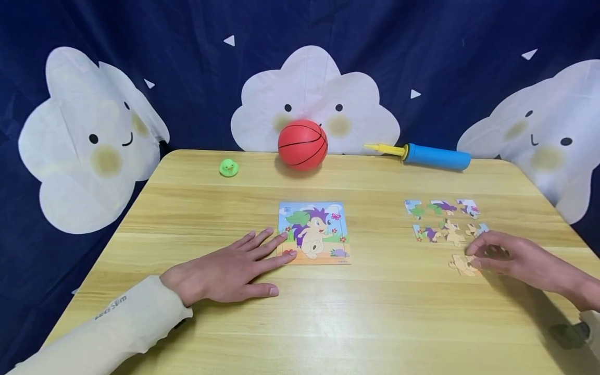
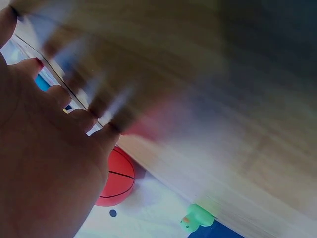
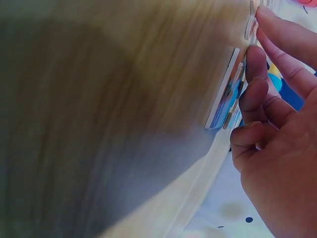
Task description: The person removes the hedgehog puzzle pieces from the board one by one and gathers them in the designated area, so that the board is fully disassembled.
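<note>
A square hedgehog picture board point(image 1: 313, 233) lies at mid-table. My left hand point(image 1: 229, 268) rests palm down to its left, fingers straight and spread, with the fingertips over the board's left edge. The left wrist view shows that hand point(image 2: 54, 144) extended along the tabletop. To the right, loose jigsaw pieces point(image 1: 441, 208) lie in rows with parts of the same picture. My right hand point(image 1: 520, 260) pinches a beige and orange jigsaw piece point(image 1: 459, 264) at its right side, below those rows. In the right wrist view, the thumb and index finger meet at a piece's edge point(image 3: 249, 22), the other fingers curled.
Along the back edge stand a small green toy duck point(image 1: 228, 167), a red toy basketball point(image 1: 302, 145) and a blue hand pump point(image 1: 437, 157) with a yellow nozzle. Behind the wooden table point(image 1: 328, 323) hangs a dark blue curtain point(image 1: 197, 41) with white cloud faces.
</note>
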Demonstrator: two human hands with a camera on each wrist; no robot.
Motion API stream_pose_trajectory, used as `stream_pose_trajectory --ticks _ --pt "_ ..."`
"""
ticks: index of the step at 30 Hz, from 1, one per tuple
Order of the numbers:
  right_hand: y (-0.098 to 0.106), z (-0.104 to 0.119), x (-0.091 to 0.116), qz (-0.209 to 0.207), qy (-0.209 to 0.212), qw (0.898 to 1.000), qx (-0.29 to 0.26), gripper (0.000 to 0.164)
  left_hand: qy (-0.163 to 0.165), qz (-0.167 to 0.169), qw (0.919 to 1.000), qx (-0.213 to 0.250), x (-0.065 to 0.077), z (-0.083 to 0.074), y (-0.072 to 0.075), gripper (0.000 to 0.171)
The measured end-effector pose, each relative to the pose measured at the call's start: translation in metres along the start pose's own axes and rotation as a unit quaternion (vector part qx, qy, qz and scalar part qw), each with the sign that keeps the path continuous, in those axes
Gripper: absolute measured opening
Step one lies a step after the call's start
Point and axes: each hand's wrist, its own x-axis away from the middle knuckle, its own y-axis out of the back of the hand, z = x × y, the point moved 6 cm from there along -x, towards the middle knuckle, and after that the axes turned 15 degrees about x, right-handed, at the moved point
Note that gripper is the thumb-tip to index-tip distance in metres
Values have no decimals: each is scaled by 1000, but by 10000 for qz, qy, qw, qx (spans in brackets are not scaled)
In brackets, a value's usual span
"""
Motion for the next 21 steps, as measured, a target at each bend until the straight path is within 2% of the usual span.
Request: stream_pose_trajectory --ticks 9,17,21 --pt "2 1 1 -151 251 9996 -28 26 -67 -30 10000 2 0 0 0 71" --pt "6 1 4 207 -195 9990 -330 21 -14 -5 10000 -70 -1 1 -2 71" --pt "13 13 0 -88 -201 9993 -294 18 23 6 10000 -52 -1 2 -2 71"
